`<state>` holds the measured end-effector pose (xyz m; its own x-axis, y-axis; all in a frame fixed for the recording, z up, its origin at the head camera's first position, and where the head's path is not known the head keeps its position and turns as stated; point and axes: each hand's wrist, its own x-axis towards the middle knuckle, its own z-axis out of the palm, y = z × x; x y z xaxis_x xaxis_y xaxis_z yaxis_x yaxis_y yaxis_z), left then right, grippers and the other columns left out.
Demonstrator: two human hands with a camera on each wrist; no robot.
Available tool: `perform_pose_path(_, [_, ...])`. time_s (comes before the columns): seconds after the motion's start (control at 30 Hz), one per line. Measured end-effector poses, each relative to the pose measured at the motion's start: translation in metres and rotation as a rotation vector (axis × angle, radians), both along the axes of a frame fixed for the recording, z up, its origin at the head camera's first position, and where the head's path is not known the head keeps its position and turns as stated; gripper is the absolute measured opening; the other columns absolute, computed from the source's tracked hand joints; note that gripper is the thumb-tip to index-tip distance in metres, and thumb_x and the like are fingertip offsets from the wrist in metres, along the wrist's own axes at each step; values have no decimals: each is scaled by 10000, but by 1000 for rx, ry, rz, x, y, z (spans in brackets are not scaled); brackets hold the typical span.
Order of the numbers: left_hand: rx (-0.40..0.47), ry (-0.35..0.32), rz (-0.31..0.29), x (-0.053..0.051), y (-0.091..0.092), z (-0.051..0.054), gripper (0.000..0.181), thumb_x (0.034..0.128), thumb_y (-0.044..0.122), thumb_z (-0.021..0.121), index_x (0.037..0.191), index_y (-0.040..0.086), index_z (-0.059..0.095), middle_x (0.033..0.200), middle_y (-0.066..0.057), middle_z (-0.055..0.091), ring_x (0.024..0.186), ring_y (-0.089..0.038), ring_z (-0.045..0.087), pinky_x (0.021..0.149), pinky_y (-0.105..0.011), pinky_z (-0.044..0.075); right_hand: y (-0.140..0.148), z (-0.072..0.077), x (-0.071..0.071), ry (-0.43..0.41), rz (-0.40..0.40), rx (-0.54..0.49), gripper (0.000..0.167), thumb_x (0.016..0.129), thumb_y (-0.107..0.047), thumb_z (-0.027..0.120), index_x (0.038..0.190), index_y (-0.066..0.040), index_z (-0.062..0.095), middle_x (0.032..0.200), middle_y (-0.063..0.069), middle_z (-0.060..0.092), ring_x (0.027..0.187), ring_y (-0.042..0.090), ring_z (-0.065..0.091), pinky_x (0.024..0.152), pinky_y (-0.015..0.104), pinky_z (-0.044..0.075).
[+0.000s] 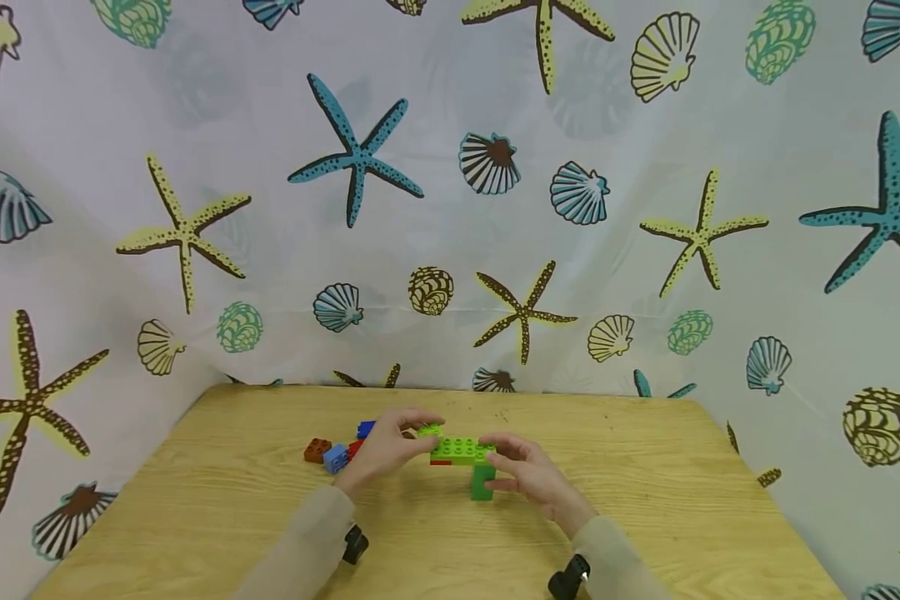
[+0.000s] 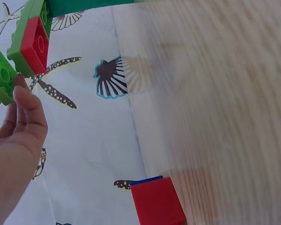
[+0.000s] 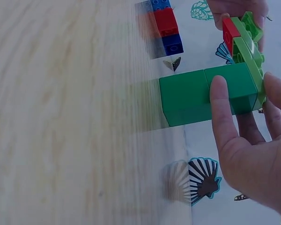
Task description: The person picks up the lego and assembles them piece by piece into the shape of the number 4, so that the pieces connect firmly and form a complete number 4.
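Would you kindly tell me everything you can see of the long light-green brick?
The long light-green brick looks like plastic, with two rows of round studs on top. It lies roughly level, studs up, on the dark-green column, its left end overhanging. A red brick sits beneath that end. The right hand seems to touch its other end; whether the small light-green brick in the left hand touches it is unclear.
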<state>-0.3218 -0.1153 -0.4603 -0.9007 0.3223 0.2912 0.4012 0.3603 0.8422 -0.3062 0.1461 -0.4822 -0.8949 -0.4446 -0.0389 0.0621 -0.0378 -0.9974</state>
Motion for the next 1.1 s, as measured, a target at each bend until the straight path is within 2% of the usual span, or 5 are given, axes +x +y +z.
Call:
perform_pose_path(0.27, [-7,62,55,8,14,0,260,862,235,765,1119,203,741,1132,6,710,960,-165,593,765,-276,500,3,-1,-2,-21,14,6,512,987,-244,599,1421,-8,467,1341,112,533,1107,154,593,935,399,541])
perform_pose_path(0.47, [1,119,56,12,18,0,293,857,241,770,1145,210,726,1116,21,718,986,-142,624,859,-335,518,2,2,-1,-36,20,5,533,975,-237,620,1433,-15,462,1347,118,533,1106,155,602,941,398,538])
perform_pose_path(0.7, [22,89,49,15,20,1,321,850,245,775,1164,211,717,1137,22,714,1019,-193,637,911,-478,521,2,2,1,-34,29,26,579,947,-166,656,1457,-10,430,1354,138,542,1096,168,613,944,401,535])
perform_pose_path(0.9, [5,89,79,17,26,4,333,838,269,785,1162,225,724,1152,35,717,1079,-194,632,942,-501,489,3,0,1,-2,23,44,532,951,-176,651,1436,-49,473,1373,134,537,1117,176,608,941,399,538])
perform_pose_path(1.1, [-1,96,68,17,31,8,370,841,270,783,1201,243,704,1158,41,714,1012,-149,619,924,-441,492,5,-4,-1,23,54,43,571,954,-179,646,1468,-49,435,1442,159,486,1168,183,591,950,391,532])
